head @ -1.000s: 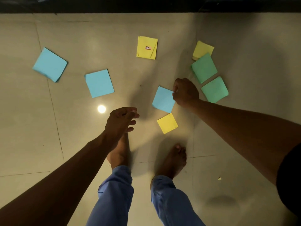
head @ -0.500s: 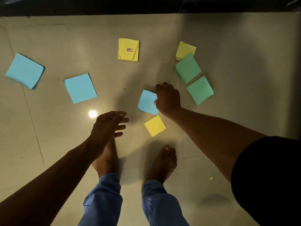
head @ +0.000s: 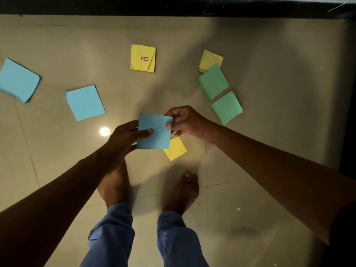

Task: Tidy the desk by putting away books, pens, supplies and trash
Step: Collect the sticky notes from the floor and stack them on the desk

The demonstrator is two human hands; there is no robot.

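A blue square note pad (head: 155, 132) is held up off the tiled floor between both hands. My left hand (head: 127, 139) grips its left edge with the thumb on top. My right hand (head: 185, 122) pinches its upper right corner. On the floor lie a small yellow note (head: 176, 149) partly under the held pad, two more blue pads (head: 85, 102) (head: 18, 80), a yellow pad with a small label (head: 143, 58), another yellow pad (head: 210, 60) and two green pads (head: 213, 81) (head: 227, 107).
My two bare feet (head: 115, 187) (head: 183, 191) in blue trousers stand just below the hands. A dark wall base (head: 173, 6) runs along the top. A small scrap (head: 238, 208) lies on the floor at lower right. A light glare (head: 104, 131) shines on the tiles.
My right hand has lifted the blue pad off the floor and brought it left. My left hand has come up and taken hold of its left edge.
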